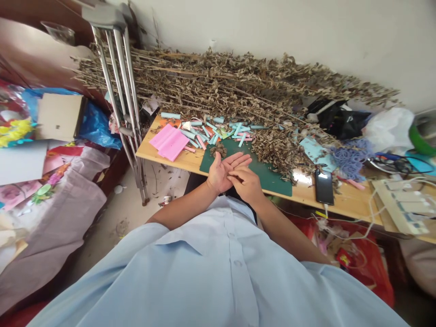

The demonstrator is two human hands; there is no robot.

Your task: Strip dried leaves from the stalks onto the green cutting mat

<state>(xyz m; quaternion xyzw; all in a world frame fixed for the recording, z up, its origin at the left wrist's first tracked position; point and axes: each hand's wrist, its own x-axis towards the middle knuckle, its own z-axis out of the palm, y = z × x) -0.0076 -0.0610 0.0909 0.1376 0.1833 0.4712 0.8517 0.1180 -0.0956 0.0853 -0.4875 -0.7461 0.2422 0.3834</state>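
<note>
My left hand (220, 175) is turned palm up with its fingers stretched out, above the front edge of the green cutting mat (235, 148). Over that palm my right hand (247, 182) is closed in a pinch, its fingertips touching or nearly touching the palm. Whatever the pinch holds, if anything, is too small to make out. Just beyond the left thumb lies a small clump of dried leaves (219, 149). A larger heap of crumbled dried leaves (276, 150) covers the mat's right side.
Pink paper sheets (170, 141) and several blue and pink paper rolls (204, 131) lie at the left. Long dried plant stalks (218, 81) line the wall. Metal crutches (119, 91) stand left. A phone (324, 187), blue yarn (352, 159) and a power strip (402, 204) sit right.
</note>
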